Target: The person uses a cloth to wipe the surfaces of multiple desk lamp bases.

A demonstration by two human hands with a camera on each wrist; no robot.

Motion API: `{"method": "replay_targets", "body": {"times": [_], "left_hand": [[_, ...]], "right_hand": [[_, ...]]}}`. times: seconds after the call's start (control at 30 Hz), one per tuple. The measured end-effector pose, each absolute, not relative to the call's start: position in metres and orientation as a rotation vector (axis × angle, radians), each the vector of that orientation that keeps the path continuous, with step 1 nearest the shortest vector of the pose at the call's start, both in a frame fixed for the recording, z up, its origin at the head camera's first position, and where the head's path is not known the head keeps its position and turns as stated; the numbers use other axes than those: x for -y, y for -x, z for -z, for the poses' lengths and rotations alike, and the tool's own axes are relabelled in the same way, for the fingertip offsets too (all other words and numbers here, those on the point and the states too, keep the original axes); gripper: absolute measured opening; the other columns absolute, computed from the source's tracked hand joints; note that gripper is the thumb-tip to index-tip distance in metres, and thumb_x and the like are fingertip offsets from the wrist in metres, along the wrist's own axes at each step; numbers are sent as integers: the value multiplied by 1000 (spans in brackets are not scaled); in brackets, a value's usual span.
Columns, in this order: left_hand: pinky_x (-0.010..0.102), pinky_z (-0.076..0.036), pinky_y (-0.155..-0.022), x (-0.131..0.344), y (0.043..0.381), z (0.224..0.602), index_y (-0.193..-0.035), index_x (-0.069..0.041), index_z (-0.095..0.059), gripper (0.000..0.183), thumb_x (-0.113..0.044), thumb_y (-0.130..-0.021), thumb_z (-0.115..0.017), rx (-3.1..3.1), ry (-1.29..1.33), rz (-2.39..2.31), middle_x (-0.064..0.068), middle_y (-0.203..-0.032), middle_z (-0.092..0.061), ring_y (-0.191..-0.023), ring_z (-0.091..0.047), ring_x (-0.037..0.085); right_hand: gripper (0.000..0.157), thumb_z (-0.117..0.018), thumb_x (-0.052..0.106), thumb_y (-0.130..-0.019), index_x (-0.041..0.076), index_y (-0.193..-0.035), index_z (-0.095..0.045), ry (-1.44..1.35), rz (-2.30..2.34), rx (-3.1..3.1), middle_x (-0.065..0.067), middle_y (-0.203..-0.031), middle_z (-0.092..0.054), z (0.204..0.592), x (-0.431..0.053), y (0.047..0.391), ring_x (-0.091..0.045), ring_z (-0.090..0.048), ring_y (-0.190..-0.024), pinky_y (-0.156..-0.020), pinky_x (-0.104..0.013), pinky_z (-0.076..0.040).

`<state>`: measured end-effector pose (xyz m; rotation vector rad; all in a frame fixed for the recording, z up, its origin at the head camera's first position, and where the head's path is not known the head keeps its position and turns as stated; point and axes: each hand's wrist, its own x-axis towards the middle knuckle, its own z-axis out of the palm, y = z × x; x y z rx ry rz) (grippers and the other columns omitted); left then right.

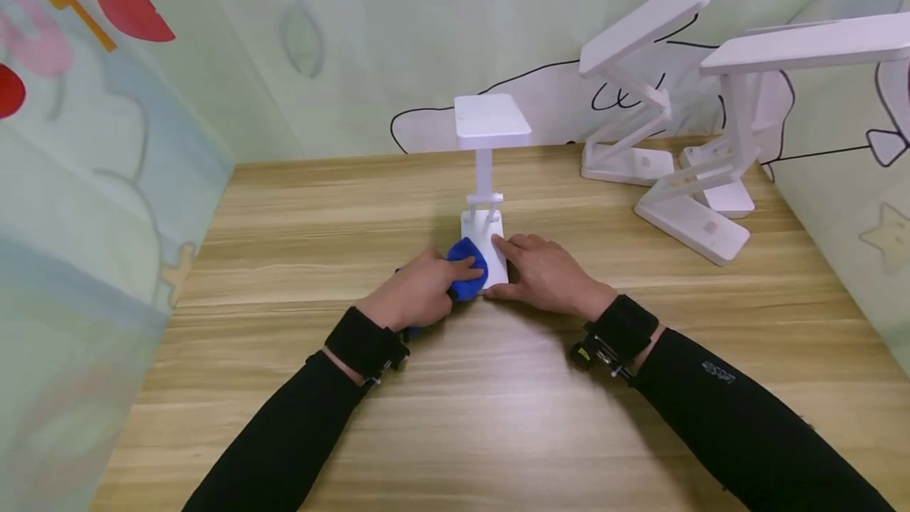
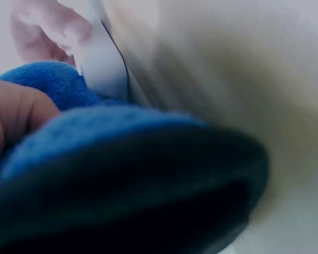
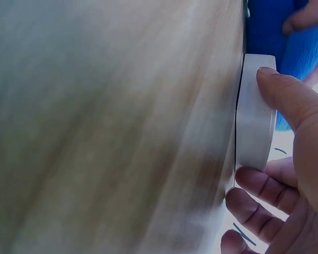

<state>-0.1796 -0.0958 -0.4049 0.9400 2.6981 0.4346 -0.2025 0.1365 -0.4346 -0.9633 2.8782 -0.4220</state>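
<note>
A white folding desk lamp (image 1: 492, 118) stands upright on the wooden table, with its base toward me. My left hand (image 1: 419, 287) holds a fuzzy blue cloth (image 1: 465, 279), fingers laid over it, against the left side of the lamp base (image 1: 496, 273). In the left wrist view the cloth (image 2: 95, 127) bunches up with a dark edge and covers much of that hand. From the right, my right hand (image 1: 543, 271) grips the base. The right wrist view shows its thumb on the near end of the base (image 3: 254, 116) and the forefinger at the far side.
Several more white folding lamps stand at the back right, one with a tilted head (image 1: 643, 22) and one with a level head (image 1: 803, 42). A printed cloth backdrop (image 1: 341, 46) rises behind the wooden table (image 1: 320, 212) and along both its sides.
</note>
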Motion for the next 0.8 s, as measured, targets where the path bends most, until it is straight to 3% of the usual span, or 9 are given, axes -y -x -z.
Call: {"method": "replay_targets", "body": {"times": [0.2,0.3,0.37,0.43,0.5,0.63,0.8], "left_hand": [[44,-48,-98,90,164,415,-139,-11,-52,60,-2,-81,-59,-2787,-753,-621,14,-142,-52,-119,-54,33],[40,-55,-82,85,177,417,-141,-6,-48,60,-4,-82,-59,-2860,-624,-706,19,-126,-63,-96,-65,29],[37,-55,-73,84,190,417,-146,-5,-39,63,-6,-85,-57,-2859,-545,-759,20,-119,-65,-84,-65,26],[34,-53,-65,83,201,417,-149,-6,-30,67,-8,-87,-56,-2816,-476,-826,21,-114,-65,-76,-63,23],[33,-53,-66,83,205,417,-149,-7,-26,67,-10,-88,-55,-2762,-408,-891,22,-117,-63,-79,-62,22],[34,-54,-68,87,194,421,-139,-7,-32,56,-12,-89,-56,-2703,-368,-958,21,-112,-64,-81,-63,22],[34,-55,-71,90,163,421,-126,-8,-44,43,-9,-86,-58,-2706,-572,-914,18,-100,-67,-80,-63,20]], "right_hand": [[91,-62,63,-83,2,-146,-39,987,446,-2882,-18,-125,-58,439,-139,201,-32,-55,-110,-88,-51,-49],[90,-63,62,-83,2,-145,-39,1008,463,-2892,-17,-123,-58,440,-140,202,-30,-55,-108,-87,-49,-49],[90,-64,61,-83,1,-145,-40,1017,469,-2895,-17,-122,-59,440,-138,203,-30,-55,-107,-86,-49,-50],[90,-64,61,-83,1,-145,-40,1012,462,-2896,-17,-122,-59,440,-137,203,-30,-55,-107,-86,-49,-50],[90,-64,61,-83,1,-145,-40,1004,459,-2893,-18,-123,-59,439,-135,203,-31,-55,-109,-86,-50,-50],[91,-64,62,-82,1,-145,-40,982,442,-2899,-19,-125,-58,438,-133,203,-32,-55,-111,-86,-51,-49],[91,-64,63,-82,0,-144,-41,960,426,-2917,-20,-125,-58,437,-134,202,-33,-56,-111,-86,-51,-49]]}}
